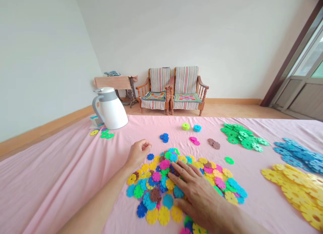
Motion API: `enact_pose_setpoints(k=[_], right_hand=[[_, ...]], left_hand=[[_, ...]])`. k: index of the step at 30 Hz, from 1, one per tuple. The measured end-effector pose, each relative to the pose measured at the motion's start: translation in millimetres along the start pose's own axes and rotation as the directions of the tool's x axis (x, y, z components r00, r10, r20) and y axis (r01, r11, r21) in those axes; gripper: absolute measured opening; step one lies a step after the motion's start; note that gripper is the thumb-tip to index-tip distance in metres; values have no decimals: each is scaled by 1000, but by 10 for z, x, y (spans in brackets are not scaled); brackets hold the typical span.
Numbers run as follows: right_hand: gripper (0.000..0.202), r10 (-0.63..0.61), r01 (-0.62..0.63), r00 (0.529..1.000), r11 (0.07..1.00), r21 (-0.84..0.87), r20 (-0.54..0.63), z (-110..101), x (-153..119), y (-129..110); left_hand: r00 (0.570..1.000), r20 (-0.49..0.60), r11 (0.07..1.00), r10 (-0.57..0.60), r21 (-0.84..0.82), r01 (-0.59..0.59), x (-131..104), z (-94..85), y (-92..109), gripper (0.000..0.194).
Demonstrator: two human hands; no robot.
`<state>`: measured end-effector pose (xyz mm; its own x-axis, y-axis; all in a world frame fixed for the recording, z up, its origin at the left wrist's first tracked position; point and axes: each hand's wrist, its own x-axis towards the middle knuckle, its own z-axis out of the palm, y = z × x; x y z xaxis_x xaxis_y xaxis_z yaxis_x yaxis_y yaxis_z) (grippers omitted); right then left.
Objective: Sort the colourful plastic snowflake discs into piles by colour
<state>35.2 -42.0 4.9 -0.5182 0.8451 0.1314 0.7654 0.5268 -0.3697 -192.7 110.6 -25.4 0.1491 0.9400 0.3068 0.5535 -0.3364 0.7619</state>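
A wide pile of mixed-colour notched plastic discs (164,183) lies on the pink cloth (83,173) in front of me. My right hand (193,185) rests palm down on the pile, fingers spread. Just beyond the pile's left edge is my left hand (140,151), its fingers curled together; whether anything is between them is hidden. A dark blue disc (150,156) lies close to it. Small groups stand past the pile: dark blue discs (164,137), lime discs (185,126), light blue discs (197,128), pink discs (194,141) and brown discs (214,143).
On the right lie heaps of green discs (242,136), blue discs (300,155) and yellow discs (297,190). A white and grey jug (113,109) stands at the back left, with a few discs (107,134) before it. Two wooden chairs (186,97) are beyond the cloth.
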Motion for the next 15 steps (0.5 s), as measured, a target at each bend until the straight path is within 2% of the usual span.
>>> enact_pose_setpoints(k=[4,7,15], right_hand=[[45,82,-90,992,993,-80,-99,-42,-68,211],[34,101,-114,984,990,-80,-149,-91,-131,345],[19,167,-146,969,982,121,-183,-259,-258,510]], left_hand=[[1000,3,1000,-9,-3,9,-3,18,-16,15],[1000,9,1000,-13,-4,13,-10,20,5,15],[999,29,1000,-18,2,18,-19,13,50,16]])
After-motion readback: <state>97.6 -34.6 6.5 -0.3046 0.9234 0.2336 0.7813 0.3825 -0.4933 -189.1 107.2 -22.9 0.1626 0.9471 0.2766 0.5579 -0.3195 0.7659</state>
